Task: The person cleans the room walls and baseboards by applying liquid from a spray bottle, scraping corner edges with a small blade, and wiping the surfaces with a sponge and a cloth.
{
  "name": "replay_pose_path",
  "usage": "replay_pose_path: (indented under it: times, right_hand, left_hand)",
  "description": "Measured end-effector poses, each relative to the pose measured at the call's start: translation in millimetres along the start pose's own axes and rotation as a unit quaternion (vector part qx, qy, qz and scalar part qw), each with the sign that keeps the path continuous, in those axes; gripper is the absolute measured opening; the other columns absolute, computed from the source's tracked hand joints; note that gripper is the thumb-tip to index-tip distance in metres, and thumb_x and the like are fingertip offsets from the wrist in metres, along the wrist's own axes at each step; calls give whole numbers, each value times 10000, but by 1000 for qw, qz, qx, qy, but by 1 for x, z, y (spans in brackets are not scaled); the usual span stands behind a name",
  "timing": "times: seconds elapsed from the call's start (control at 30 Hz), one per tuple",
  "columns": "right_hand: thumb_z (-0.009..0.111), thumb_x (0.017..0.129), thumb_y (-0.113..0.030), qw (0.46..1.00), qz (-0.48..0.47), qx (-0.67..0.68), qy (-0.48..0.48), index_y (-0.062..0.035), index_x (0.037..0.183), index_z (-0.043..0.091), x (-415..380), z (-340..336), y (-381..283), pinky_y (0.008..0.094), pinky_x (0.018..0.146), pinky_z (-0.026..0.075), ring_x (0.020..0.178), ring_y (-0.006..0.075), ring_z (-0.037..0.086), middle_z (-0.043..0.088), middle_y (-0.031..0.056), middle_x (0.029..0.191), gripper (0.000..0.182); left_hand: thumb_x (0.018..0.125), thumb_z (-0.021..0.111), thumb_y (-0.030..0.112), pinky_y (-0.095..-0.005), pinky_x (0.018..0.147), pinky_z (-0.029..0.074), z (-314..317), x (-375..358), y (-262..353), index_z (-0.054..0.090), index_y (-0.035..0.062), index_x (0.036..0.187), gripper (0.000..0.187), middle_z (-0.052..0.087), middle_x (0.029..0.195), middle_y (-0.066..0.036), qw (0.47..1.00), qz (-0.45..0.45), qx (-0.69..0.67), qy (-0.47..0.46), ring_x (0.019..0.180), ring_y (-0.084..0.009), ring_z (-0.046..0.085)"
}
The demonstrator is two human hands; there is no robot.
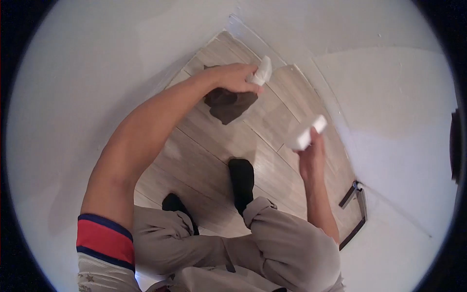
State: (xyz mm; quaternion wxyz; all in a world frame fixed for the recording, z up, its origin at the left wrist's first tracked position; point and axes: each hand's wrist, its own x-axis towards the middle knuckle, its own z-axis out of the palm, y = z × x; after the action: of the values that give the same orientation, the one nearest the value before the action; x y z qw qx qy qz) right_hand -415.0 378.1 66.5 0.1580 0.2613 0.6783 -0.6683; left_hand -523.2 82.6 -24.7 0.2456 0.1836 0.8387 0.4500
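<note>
My left hand (241, 78) reaches forward over the floor, fingers closed on a crumpled white wipe or tissue (263, 71) beside the foot of the wall. Under that forearm and hand lies a dark brown, irregular flat piece (228, 106), perhaps a cloth or bag; part of it is hidden by the arm. My right hand (311, 153) grips a white rectangular block (305, 136), slightly blurred, that looks like a sponge. The block is held above the floor, to the right of the brown piece.
Wood-look planks (204, 160) form the floor, meeting white walls (112, 53) at a corner ahead. A dark metal bracket-like frame (360, 207) stands by the right wall. My feet in black socks (241, 180) rest on the planks.
</note>
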Motion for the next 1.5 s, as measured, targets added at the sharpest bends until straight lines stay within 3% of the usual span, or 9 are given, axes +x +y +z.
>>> replay_pose_path:
  times: [0.33,0.43,0.5,0.63,0.93,1.1,1.23,1.4,1.5]
  right_hand:
    - [422,959,-314,860,216,447,-118,-67,1102,551,230,176,44,411,669,502,782,258,581,609,122,981,313]
    - [403,965,-240,824,180,528,-93,-42,1064,558,239,236,24,391,639,507,731,240,579,611,115,931,270]
    - [405,964,-203,907,-16,404,-117,-26,1059,559,272,215,57,378,634,516,729,235,578,605,119,926,253]
    - [421,961,-150,856,140,496,-36,3,1093,563,223,179,3,357,642,538,770,247,597,607,137,981,247]
    - [506,941,-104,834,30,530,-149,18,1095,561,251,228,35,362,663,558,855,265,633,613,153,1005,204]
    - [486,902,-42,881,51,468,-46,43,1011,591,220,247,16,329,625,570,715,237,636,648,135,878,173]
    - [454,897,-64,980,97,174,23,53,1020,590,230,331,5,423,678,573,877,313,688,678,232,952,218]
    - [468,888,-73,942,-206,-266,12,76,1026,597,225,313,45,511,816,523,964,423,660,666,293,1022,240]
    - [479,885,-84,901,-299,-313,-4,74,1022,607,208,307,24,526,843,506,973,453,643,660,299,1017,245]
  left_hand:
    - [782,710,312,-499,726,515,24,-162,47,411,8,1334,697,672,837,-227,991,-86,97,-37,795,-413,661]
    - [800,682,267,-503,756,505,40,-191,44,396,36,1366,674,667,849,-227,992,-100,75,-1,842,-423,648]
    - [798,678,250,-505,757,503,49,-203,46,382,31,1375,684,665,833,-226,992,-115,53,-11,832,-424,648]
    - [788,674,219,-511,755,499,51,-219,60,351,23,1396,716,666,825,-225,989,-138,34,-29,824,-421,648]
    - [779,692,207,-499,754,480,44,-224,72,390,13,1379,699,667,869,-226,989,-127,82,-1,831,-417,636]
    - [777,700,195,-510,786,469,39,-231,77,382,10,1378,705,661,899,-229,982,-174,64,-16,874,-416,633]
    - [784,702,205,-500,795,474,52,-242,70,389,5,1364,689,653,928,-236,982,-173,74,-29,869,-432,629]
    - [804,705,267,-500,775,487,55,-245,78,408,-4,1322,656,651,909,-242,986,-147,74,-25,849,-445,628]
    - [829,705,356,-498,755,491,63,-245,78,445,-21,1263,631,650,863,-246,987,-144,64,-19,815,-446,636]
